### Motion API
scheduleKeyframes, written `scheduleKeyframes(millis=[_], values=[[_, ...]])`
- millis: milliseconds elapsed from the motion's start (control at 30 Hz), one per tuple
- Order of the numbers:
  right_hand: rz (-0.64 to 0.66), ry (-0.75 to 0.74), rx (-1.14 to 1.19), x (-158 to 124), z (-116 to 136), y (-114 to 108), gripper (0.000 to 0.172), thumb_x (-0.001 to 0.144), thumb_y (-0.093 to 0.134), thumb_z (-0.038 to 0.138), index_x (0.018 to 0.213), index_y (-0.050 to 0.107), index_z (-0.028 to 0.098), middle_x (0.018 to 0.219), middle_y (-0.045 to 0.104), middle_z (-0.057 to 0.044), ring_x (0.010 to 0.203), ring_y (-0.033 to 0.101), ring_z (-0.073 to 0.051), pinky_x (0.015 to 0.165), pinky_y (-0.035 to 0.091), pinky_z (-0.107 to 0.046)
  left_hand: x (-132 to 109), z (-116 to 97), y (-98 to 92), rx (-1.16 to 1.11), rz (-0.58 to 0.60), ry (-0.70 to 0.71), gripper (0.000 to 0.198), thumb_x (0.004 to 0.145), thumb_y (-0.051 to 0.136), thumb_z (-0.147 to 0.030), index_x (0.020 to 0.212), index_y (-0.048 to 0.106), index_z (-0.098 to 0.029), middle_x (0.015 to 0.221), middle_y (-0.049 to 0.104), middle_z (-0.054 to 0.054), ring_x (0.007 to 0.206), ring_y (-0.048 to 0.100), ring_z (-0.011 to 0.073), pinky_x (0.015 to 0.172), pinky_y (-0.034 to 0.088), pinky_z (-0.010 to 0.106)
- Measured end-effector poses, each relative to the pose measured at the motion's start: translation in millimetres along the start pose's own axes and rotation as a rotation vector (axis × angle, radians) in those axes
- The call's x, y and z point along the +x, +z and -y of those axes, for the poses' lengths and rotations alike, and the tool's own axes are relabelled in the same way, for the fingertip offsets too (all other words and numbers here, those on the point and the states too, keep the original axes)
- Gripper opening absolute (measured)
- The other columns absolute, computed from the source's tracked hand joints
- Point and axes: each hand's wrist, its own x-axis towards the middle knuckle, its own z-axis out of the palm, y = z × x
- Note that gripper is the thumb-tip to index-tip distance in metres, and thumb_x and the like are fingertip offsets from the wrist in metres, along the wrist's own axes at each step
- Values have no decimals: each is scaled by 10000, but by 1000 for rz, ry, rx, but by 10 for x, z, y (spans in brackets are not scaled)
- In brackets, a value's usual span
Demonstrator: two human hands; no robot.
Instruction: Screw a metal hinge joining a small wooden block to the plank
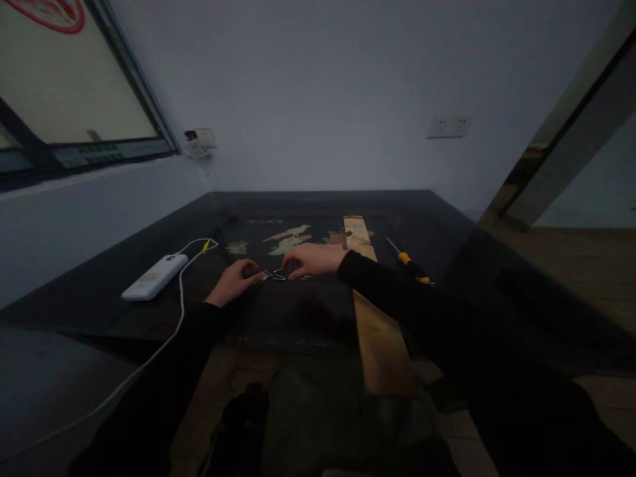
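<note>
Several small, thin, shiny metal pieces (279, 278), perhaps screws or nails, lie on the dark tabletop between my hands; they are too small to name surely. My left hand (234, 282) is closed, thumb and fingers pinched at a small metal piece (262, 277) by the left of this group. From the right, my right hand (315, 259) reaches over with its fingers curled down at the pieces; its fingertips partly hide what they grip, if anything. My right forearm crosses above a long wooden board (382, 344), covering its middle. The board's near end juts past the table edge.
A screwdriver (408, 264) with a yellow and black handle lies right of the board. At left rests a white power bank (156, 277), its white cable (181, 308) running off the near edge. The dark table (298, 318) meets a wall with sockets (448, 126).
</note>
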Motion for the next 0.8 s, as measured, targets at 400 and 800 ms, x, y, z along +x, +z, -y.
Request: scheduleKeyframes(millis=[400, 800], values=[[136, 12, -220, 1077, -27, 635, 396, 807, 588, 210, 1202, 573, 215, 1302, 565, -117, 1163, 565, -251, 916, 457, -352, -54, 83, -23, 88, 7, 81, 321, 806, 522, -487, 886, 604, -187, 891, 606, 66, 836, 574, 211, 758, 463, 327], [82, 58, -275, 1007, -34, 662, 356, 777, 570, 163, 1131, 601, 148, 1202, 614, -134, 1100, 592, -276, 853, 485, -354, -70, 100, -63, 141, 16, 95, 308, 834, 504, -490, 849, 608, -201, 858, 593, 54, 812, 562, 205, 735, 443, 310]])
